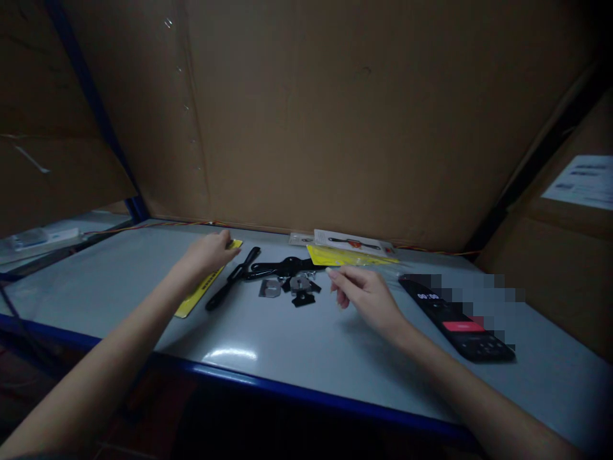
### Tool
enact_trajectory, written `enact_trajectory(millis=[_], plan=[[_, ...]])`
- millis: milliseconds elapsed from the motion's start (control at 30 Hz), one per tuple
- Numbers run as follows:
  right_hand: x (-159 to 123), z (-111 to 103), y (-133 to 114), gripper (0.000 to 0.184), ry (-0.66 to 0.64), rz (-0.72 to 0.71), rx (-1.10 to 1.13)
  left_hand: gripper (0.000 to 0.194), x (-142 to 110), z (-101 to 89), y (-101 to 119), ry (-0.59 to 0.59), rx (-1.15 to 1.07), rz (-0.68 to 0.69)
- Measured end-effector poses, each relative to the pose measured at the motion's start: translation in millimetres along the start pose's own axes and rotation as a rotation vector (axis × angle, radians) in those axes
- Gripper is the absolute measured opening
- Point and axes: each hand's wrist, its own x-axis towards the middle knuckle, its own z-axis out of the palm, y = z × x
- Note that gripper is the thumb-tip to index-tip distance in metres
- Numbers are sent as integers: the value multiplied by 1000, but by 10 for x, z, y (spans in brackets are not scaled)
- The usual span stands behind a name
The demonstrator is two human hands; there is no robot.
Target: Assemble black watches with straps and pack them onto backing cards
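My left hand lies palm down over a long yellow card, holding nothing I can see. A black long-handled tool lies just right of that card, next to a black wrench-like piece. Small parts sit below it, including a grey metal plate and a black bracket. My right hand hovers just right of them, fingers loosely curled. Behind lie a yellow card and a white printed packaging sheet. A black phone with a red button lies to the right.
The grey tabletop has a blue front edge and meets a cardboard wall at the back. A thin wire runs along the wall. A packaged item sits on a lower surface at far left.
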Motion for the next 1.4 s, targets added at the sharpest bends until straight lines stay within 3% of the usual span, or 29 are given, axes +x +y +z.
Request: enact_trajectory(millis=[100,200,333,433,567,800,933,1400], plan=[[92,-142,79,37,48,-10,-88,58,135,-73,47,-388,-117,65],[217,-345,189,37,158,-45,-164,57,280,25,36,-564,-123,61],[404,-612,448,30,222,-122,-326,55,354,148,4,-564,-155,43],[497,-734,724,29,132,-216,-550,51,309,119,4,-525,-208,67],[495,-751,970,38,51,-189,-765,45,241,76,-4,-445,-230,115],[355,-582,713,32,112,-305,-768,56,207,134,-40,-432,-175,126],[288,-474,561,24,150,-393,-731,67,183,134,-56,-348,-224,100],[216,-329,508,18,111,-435,-683,42,238,271,87,-348,-210,87]])
